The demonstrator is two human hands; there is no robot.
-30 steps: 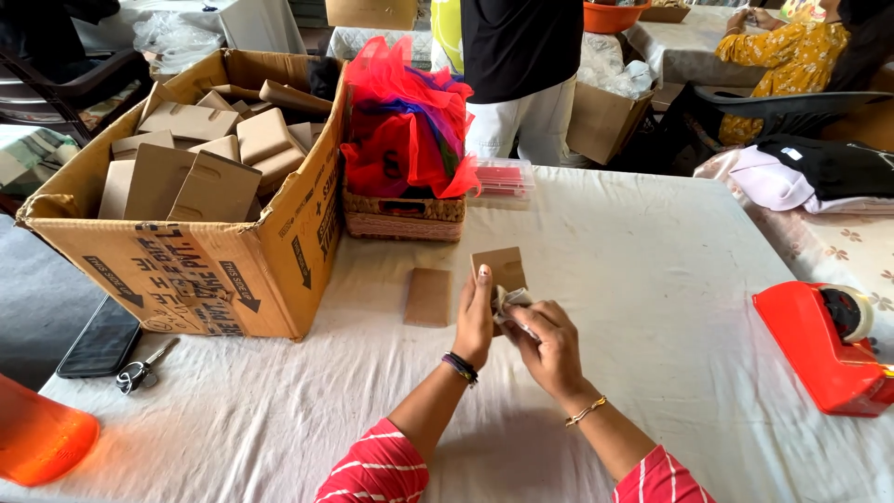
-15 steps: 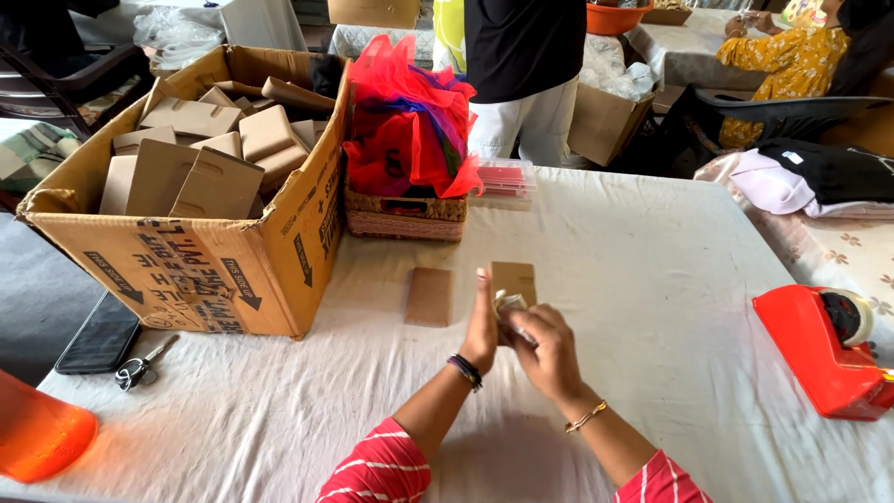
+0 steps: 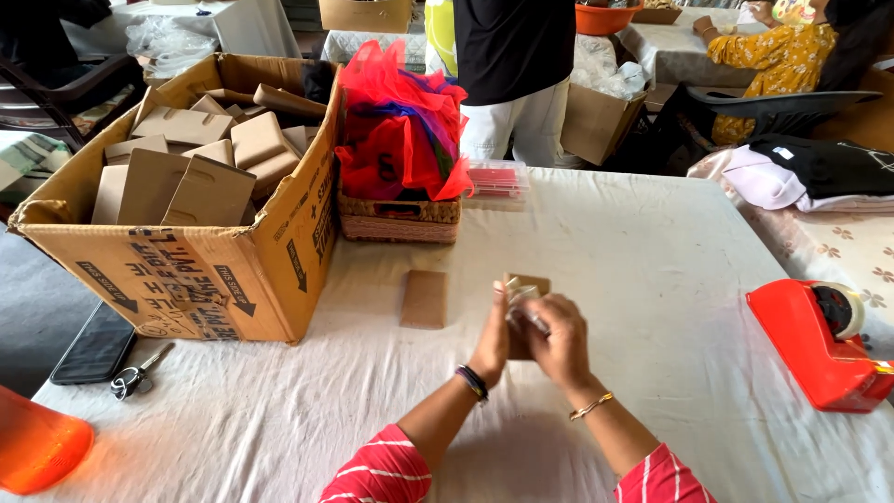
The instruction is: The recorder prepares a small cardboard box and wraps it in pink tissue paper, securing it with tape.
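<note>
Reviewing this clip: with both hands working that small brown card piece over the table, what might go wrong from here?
1. Both hands, left and right, pinch the small card piece in mid-air; it may slip or crease.
2. The flat card lies loose close by the left hand; a sweep of the wrist might knock it away.
3. The phone and keys sit near the table edge and might get nudged off.

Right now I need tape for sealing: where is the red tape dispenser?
In the head view, the red tape dispenser sits at the table's right edge, to the right of the right hand.
</note>
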